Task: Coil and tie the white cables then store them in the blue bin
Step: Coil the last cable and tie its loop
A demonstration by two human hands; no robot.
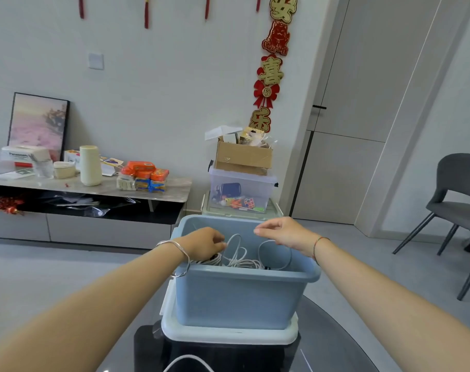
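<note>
Cables point(239, 257) light, limp, springy, likely best gathered at bunched loops just under left fingers point(218, 244) pinching one strand; right fingers point(263, 232) nearby, grip impossible to tell.

I see a pale wall point(161, 89) at the far side, with red and gold hangings point(271, 73) on it. At far left a low cabinet point(107, 229) carries a framed picture point(37, 122). The floor point(40, 264) is grey. A closed door point(357, 103) and a grey chair point(456, 200) stand to the right.
</note>
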